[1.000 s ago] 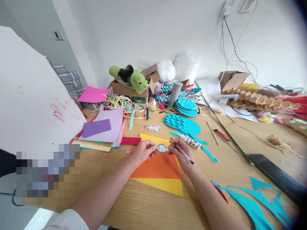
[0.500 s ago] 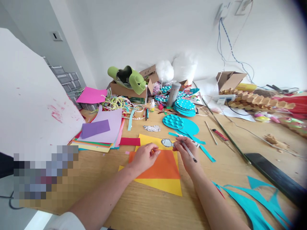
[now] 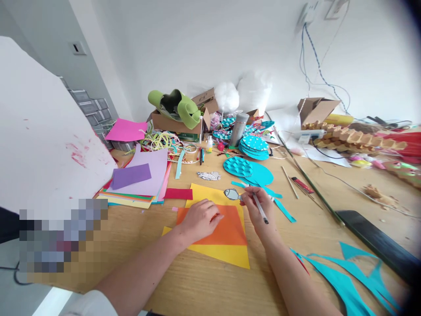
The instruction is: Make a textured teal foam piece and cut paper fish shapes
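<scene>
My right hand (image 3: 258, 208) is closed round a white pen (image 3: 259, 206), with its dark end pointing back toward me. At its fingertips is the tail of a small grey-blue paper fish (image 3: 231, 194) with a dark outline. My left hand (image 3: 200, 219) lies over an orange sheet (image 3: 226, 224), fingers bent and thumb apart, with nothing visible in it. Beneath the orange sheet lies a larger yellow sheet (image 3: 226, 258). A second drawn cutout (image 3: 208, 175) lies just beyond the yellow sheet.
Coloured paper (image 3: 158, 169) is stacked at left beside a red strip (image 3: 178, 194). Turquoise discs (image 3: 261, 174), a grey bottle (image 3: 238, 129) and a box (image 3: 176, 126) stand or lie behind. Turquoise scraps (image 3: 338, 276), a long stick (image 3: 305, 180) and a dark phone-like slab (image 3: 378, 241) are at right.
My left hand has turned palm-down and flattened somewhat over the orange sheet. The paper fish has shifted slightly to the right with my right hand.
</scene>
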Tool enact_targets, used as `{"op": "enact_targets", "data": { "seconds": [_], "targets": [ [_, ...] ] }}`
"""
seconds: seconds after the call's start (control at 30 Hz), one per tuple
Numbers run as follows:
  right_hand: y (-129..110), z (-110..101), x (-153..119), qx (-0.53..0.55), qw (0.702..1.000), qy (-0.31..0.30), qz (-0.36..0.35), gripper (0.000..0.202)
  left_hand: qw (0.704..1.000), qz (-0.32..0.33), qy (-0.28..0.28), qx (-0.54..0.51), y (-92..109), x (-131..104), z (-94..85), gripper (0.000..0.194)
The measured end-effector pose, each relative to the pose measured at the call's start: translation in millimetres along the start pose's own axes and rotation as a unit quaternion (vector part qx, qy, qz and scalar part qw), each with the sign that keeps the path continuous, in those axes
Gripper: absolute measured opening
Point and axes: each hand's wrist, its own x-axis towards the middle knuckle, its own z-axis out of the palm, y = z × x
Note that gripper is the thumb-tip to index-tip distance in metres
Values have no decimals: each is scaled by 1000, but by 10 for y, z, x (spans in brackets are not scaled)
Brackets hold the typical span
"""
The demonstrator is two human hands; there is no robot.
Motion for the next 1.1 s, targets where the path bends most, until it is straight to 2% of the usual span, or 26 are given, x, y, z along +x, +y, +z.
{"op": "enact_targets", "data": {
  "seconds": [0.27, 0.47, 0.6, 0.73, 0.87, 1.0, 1.1],
  "targets": [
    [-83, -11, -2, -8, 1000, 1, -11, 17, 996, -79, 39, -23, -46, 49, -57, 11],
    [-85, -22, 6, -17, 1000, 12, -16, 15, 998, -55, 35, -8, -54, 35, 3, 11],
    [-11, -19, -6, -33, 999, -32, -25, 14, 996, -42, 75, -2, -30, 27, 20, 6],
    [27, 19, -59, -36, 994, -101, -36, 15, 992, -46, 114, 1, -15, 21, 24, 24],
    [27, 61, -107, -18, 989, -142, -24, 18, 994, -45, 102, -21, -13, 6, 57, 37],
    [28, 66, -117, -24, 988, -151, -23, 18, 994, -35, 96, -41, 3, -3, 66, 40],
    [26, 55, -109, -30, 991, -128, -29, 16, 992, -48, 110, -40, -18, 69, -45, 41]
  ]
}}
